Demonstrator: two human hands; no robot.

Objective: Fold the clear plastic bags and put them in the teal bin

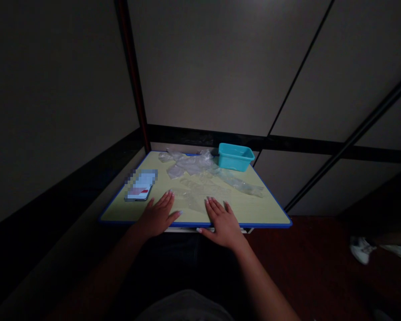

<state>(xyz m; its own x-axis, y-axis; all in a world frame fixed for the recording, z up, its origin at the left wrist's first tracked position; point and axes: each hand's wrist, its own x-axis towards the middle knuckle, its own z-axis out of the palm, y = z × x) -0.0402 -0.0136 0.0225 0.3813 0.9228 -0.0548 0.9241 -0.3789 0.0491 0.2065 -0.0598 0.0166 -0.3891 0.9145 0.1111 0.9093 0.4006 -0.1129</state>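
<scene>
My left hand [157,216] lies palm down on the front left part of the pale yellow tabletop [190,216], fingers out and thumb apart. Just beyond its fingers, to the left, is a phone [141,186] with a lit, partly pixelated screen. My right hand [222,223] rests with its fingers on the table's front part and its thumb at the blue edge. Neither hand holds anything. Crumpled clear plastic bags [195,164] lie at the back middle, and a flat, clear plastic piece [203,194] is spread in front of them, near my right fingertips.
A turquoise basket [235,158] stands at the table's back right corner. From beside it, a long clear plastic strip [242,183] runs toward the right edge. Panelled walls [214,67] rise behind and left. Another person's white shoes [362,250] are on the dark red floor at right.
</scene>
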